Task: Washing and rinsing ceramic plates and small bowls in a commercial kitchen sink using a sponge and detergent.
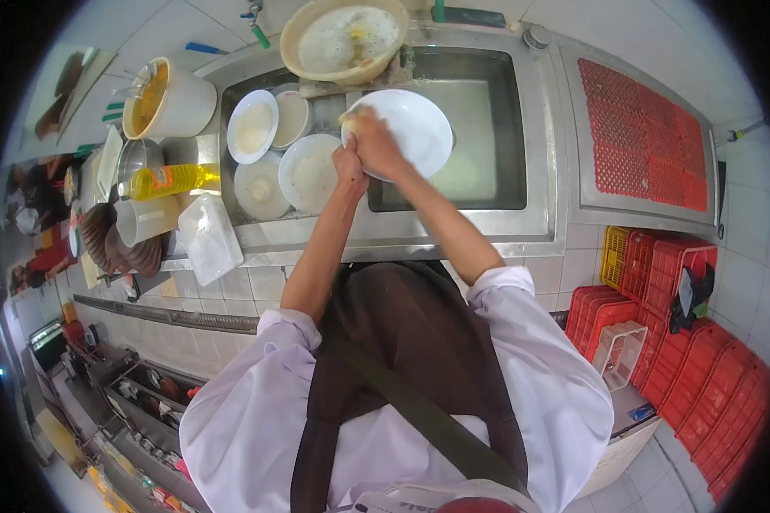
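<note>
A large white plate is held over the divider and right basin of a steel double sink. My left hand grips its left rim. Pressed to the plate near that rim is my right hand, somewhat blurred, with a yellowish sponge or pad partly hidden under its fingers. Left of my hands, several white plates lie in the left basin, among them a round plate and an oval one. Behind the plate, a cream plastic basin of foamy water stands across the sink.
Left of the sink are a white bucket of orange liquid, a bottle of yellow liquid and a clear plastic container. The right basin holds water. Farther right lie a red perforated mat and stacked red crates.
</note>
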Tool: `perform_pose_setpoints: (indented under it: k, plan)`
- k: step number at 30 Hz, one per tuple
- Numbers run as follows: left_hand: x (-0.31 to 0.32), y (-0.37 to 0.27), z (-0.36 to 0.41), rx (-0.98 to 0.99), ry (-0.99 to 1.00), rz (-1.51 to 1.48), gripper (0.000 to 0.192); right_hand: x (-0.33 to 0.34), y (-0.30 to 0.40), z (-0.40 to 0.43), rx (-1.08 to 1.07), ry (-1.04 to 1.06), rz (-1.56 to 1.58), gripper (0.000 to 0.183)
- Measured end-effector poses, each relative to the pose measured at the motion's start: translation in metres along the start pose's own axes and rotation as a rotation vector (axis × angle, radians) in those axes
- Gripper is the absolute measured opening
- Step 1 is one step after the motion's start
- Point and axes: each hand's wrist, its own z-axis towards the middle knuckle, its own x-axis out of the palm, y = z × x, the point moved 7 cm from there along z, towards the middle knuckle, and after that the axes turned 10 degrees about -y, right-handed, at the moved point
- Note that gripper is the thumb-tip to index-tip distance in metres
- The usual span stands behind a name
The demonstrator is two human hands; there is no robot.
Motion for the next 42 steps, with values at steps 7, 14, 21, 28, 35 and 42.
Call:
perform_pose_setpoints:
  k: [7,14,21,28,35,42]
  plan:
    - [-0.018,0.006,0.001,-0.063,-0.088,-0.305,0.047,-0.005,0.015,-0.06,-0.146,0.191,-0.036,0.035]
    - [-0.107,-0.022,0.03,0.012,-0.292,-0.682,0.05,0.037,0.049,-0.036,-0.477,0.188,-0.148,0.031]
    - [-0.107,-0.014,-0.006,0.044,-0.493,-0.557,0.036,0.051,0.031,0.04,-0.3,-0.021,-0.158,0.036]
    - [-0.123,-0.01,-0.048,-0.057,-0.217,-0.081,0.038,0.008,-0.042,-0.01,-0.166,0.049,0.047,0.038]
    - [-0.045,0.073,-0.037,-0.502,0.481,0.225,0.036,-0.029,-0.147,-0.051,0.946,0.085,1.431,0.042]
    - [0.011,0.124,0.005,-0.424,0.237,0.161,0.035,-0.101,-0.218,-0.101,1.265,-0.092,1.142,0.036]
